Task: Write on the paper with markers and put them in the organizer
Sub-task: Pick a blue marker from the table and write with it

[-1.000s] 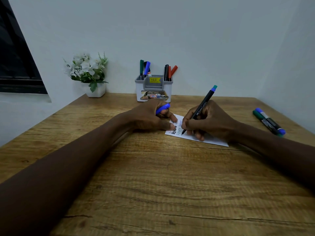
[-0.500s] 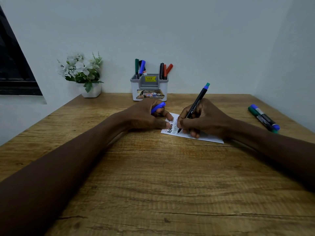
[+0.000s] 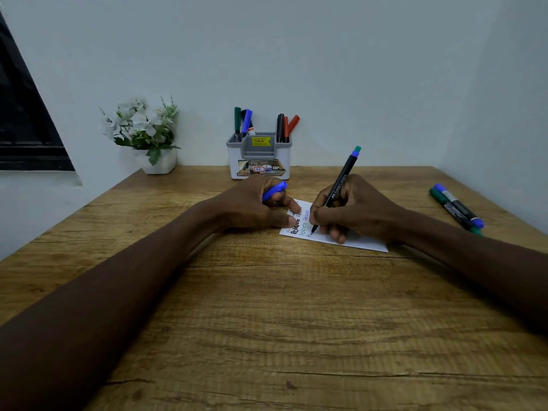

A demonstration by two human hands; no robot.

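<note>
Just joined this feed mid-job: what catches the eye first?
Mid-table, the right hand grips a slim black marker with a teal end, tip on the small white paper sheet, while the left hand holds a blue plastic cap and pins the sheet. Behind, a grey plastic organizer holds upright markers by the wall; two loose markers lie far right.

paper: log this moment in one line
right hand: black marker tip on paper | left hand: holds blue cap, fingers on paper

Both our forearms reach forward, hands close together. Our left hand (image 3: 252, 207) curls round a cap (image 3: 274, 192), forefinger and thumb extended; our right hand (image 3: 357, 212) pinches a pen (image 3: 344, 173).
</note>
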